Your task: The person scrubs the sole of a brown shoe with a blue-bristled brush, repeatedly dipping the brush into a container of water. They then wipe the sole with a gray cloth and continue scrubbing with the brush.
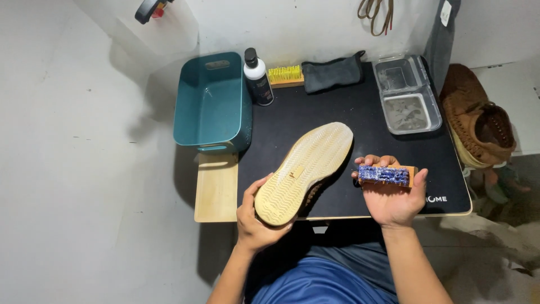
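The left hand [256, 217] grips the shoe [304, 171] sole-up; the right hand [394, 197] clutches a blue-bristled brush [386, 175]. The sole looks dirty, scrubbing not begun.

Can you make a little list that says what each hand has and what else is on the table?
left hand: holds a shoe by its heel, pale sole up
right hand: holds a wooden brush, blue bristles up
table mat: black
left of mat: teal tub
back row: black-and-white bottle, yellow-bristled brush, dark cloth
back right: clear plastic box, lid open
beside the table: second brown shoe
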